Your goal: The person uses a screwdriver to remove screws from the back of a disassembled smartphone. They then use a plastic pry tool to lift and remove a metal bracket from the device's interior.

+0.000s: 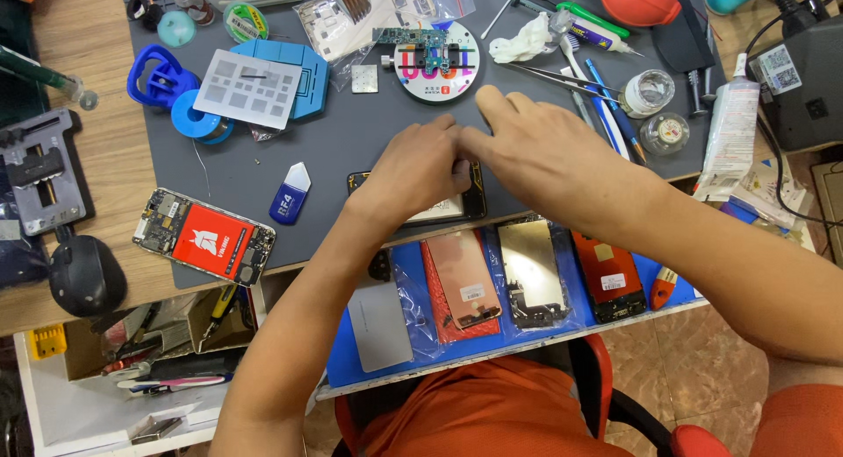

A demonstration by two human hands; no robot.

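On the grey mat [351, 150], both hands meet over a dark phone [439, 207]: left hand [417, 172] and right hand [536, 150] pinch its top edge; an opened phone [204, 237] lies left of it.

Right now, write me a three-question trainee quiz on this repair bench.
1. True or false: both hands meet over the dark phone on the grey mat.
2. What lies at the mat's left front corner? A) an opened phone with a red battery B) a red bulb blower C) tweezers
3. Fill in: the round holder behind the hands carries a green ____.

Key: 1 true. 2 A, the opened phone. 3 circuit board.
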